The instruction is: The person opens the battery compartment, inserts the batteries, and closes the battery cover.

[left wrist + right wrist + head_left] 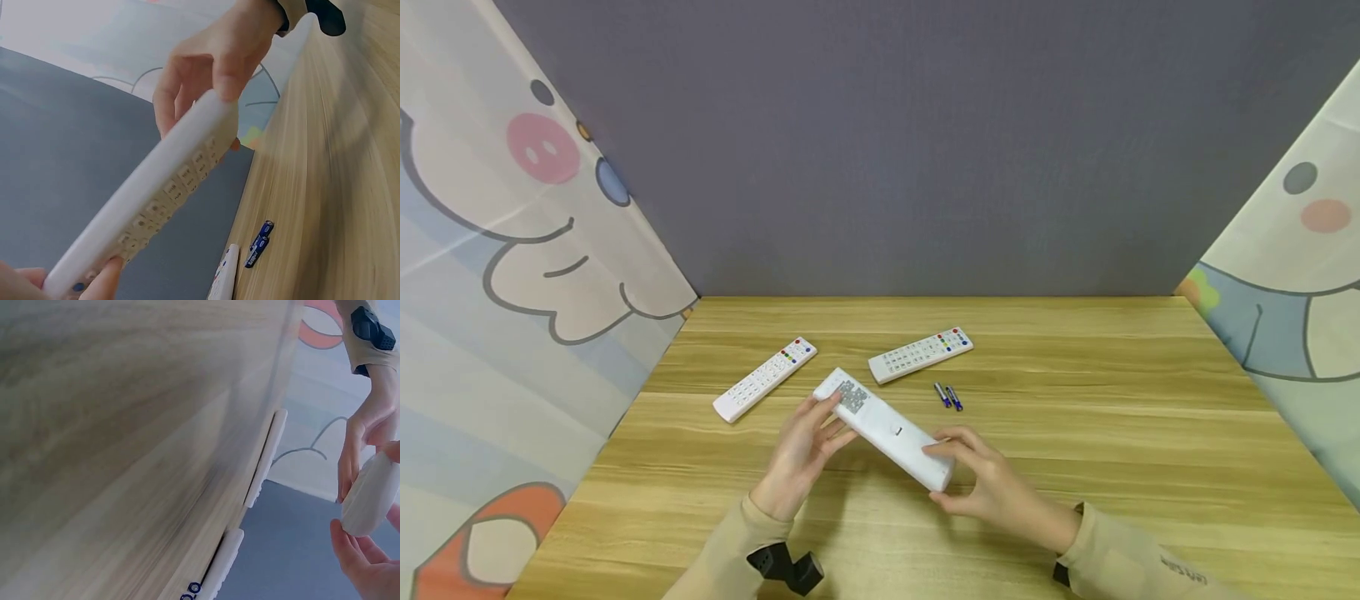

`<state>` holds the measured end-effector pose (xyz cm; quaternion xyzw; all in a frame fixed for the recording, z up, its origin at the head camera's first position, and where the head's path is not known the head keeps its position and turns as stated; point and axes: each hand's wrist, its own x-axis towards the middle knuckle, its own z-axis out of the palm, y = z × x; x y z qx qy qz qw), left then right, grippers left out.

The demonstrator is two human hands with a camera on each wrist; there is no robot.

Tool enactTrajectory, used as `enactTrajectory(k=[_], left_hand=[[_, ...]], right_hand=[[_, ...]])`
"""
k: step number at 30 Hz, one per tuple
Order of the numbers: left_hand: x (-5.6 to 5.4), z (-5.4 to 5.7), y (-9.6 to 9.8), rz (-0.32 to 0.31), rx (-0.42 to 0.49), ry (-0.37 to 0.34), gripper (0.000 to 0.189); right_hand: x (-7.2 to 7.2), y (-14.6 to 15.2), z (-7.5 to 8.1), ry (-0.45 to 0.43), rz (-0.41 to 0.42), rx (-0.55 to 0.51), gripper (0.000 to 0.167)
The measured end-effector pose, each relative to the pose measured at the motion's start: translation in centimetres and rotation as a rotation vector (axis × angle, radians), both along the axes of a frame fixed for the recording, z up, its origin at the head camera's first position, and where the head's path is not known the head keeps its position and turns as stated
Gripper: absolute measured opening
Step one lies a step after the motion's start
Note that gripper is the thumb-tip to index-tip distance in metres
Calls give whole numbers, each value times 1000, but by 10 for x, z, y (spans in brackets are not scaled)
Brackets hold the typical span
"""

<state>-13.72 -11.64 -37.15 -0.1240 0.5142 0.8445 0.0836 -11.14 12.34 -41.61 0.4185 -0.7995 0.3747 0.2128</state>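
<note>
A white remote control (880,423) is held above the table with its back turned up; a grey label and a small latch mark show there. My left hand (797,458) grips its far-left end, thumb on the back and fingers below. At the other end my right hand (988,483) holds it between thumb and fingers. In the left wrist view the remote's button side (169,194) faces down and away. The right wrist view shows the remote end-on (369,494), partly cut off. Two blue batteries (948,397) lie on the table beyond the right hand.
Two more white remotes lie buttons up on the wooden table (1112,417): one at the left (765,380), one at the back middle (921,356). A grey panel (925,150) stands behind the table, and printed curtains (460,333) hang at both sides.
</note>
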Motion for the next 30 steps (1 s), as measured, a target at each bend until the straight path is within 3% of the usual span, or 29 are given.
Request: enactTrajectory(k=[9,20,26,30], left_hand=[[1,1,3,-9,-26,65,48],[3,3,14,8,-52,200,58],[6,5,20,5,-110,279,66],[7,7,23,-2,-174,314,72]], right_hand=[[7,-2,3,-173,0,-95,50],[13,-7,14,-664,104,-363,43],[16,-12,20,-856,127,-441,45],[18,-15,24,-921,150,-489,46]])
